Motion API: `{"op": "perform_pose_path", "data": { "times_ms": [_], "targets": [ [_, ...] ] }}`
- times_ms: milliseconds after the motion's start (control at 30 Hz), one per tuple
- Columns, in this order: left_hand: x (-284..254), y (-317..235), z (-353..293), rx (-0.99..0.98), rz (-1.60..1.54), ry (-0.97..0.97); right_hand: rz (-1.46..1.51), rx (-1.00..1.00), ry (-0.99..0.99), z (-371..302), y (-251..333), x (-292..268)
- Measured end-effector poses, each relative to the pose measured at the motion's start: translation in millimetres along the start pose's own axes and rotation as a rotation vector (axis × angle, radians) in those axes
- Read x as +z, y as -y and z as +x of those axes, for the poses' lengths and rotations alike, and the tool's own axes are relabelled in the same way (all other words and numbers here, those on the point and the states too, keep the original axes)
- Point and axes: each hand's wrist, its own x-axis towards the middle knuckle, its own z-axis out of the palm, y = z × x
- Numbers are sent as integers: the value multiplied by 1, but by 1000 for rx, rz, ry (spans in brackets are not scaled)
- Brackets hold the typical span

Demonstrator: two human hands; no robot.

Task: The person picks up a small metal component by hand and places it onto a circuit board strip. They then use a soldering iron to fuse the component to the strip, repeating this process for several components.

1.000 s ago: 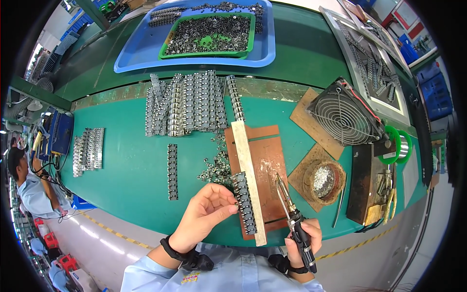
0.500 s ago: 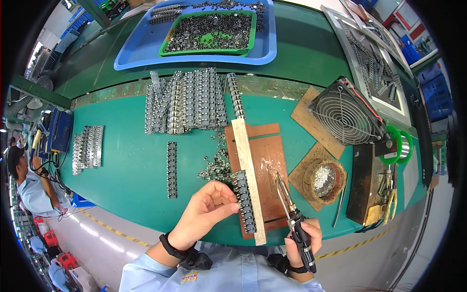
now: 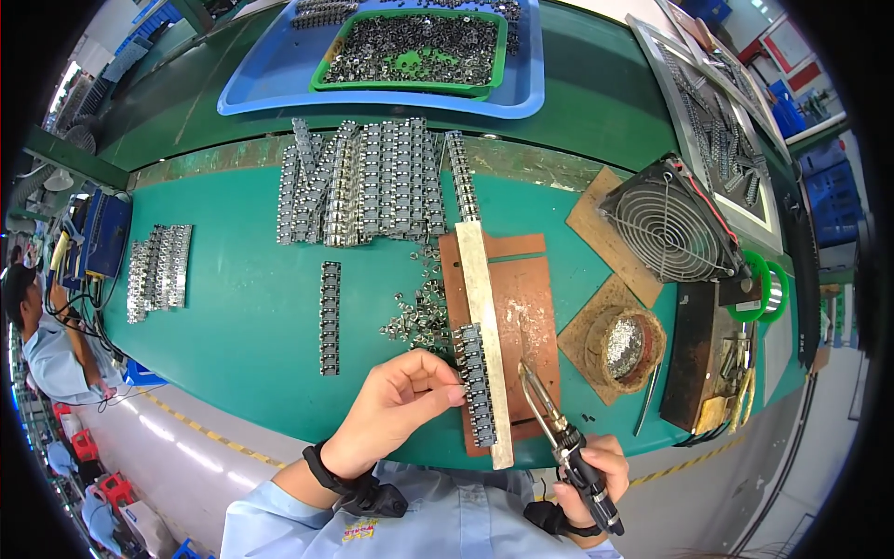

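Observation:
My left hand (image 3: 405, 401) is closed in a pinch, its thumb and fingertip at the left edge of a dark circuit board strip (image 3: 475, 387). Whatever sits between those fingertips is too small to make out. The strip lies along a pale straight bar (image 3: 482, 321), which crosses a copper-brown board (image 3: 526, 317). In my right hand (image 3: 601, 475) is a black-handled soldering iron (image 3: 566, 443) with a thin metal guide beside its tip. That tip points over the brown board, right of the bar and apart from the strip. Loose small metal parts (image 3: 419, 312) lie beyond my left hand.
Stacked board strips (image 3: 372, 186) stand at the back; a single strip (image 3: 330, 317) lies left. A fan (image 3: 666, 224), a round solder pot (image 3: 624, 345), a green solder reel (image 3: 775, 291) and an iron holder (image 3: 684, 359) occupy the right. A blue tray (image 3: 270, 88) is behind. A co-worker (image 3: 60, 326) sits far left.
The soldering iron's tip has come nearer to me and slightly left over the brown board. My left hand keeps its pinch at the strip's edge. The whole view has shifted slightly.

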Motion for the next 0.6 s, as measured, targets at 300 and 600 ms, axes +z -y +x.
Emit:
{"op": "perform_pose_path", "data": {
  "times_ms": [300,600],
  "targets": [
    [-1,2,1,-5,-43,-6,73,-89,65,9,5,4],
    [-2,1,1,-9,-44,14,47,-99,141,15,7,6]
  ]
}}
